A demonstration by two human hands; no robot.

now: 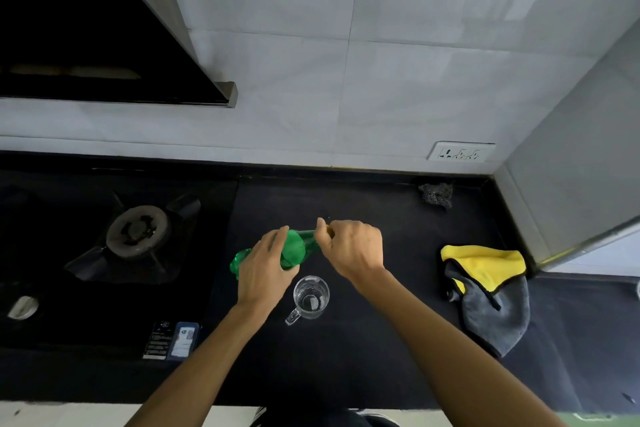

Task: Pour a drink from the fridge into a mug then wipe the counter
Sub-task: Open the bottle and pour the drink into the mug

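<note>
A green plastic bottle [296, 248] is held tilted above the black counter [363, 357], its neck pointing right. My left hand [263, 270] grips the bottle's body. My right hand [353, 248] is closed around the cap end of the neck, hiding the cap. A clear glass mug [310, 296] stands upright just below the bottle, between my wrists, with its handle toward the lower left. It looks empty. A yellow and grey cloth [488, 291] lies crumpled on the counter to the right.
A gas stove burner [138, 230] sits on the left, with a knob [22, 307] near the front. A dark scrubber [437, 194] lies at the back by the wall. A wall socket [460, 151] is above it. A grey panel [571, 166] closes the right side.
</note>
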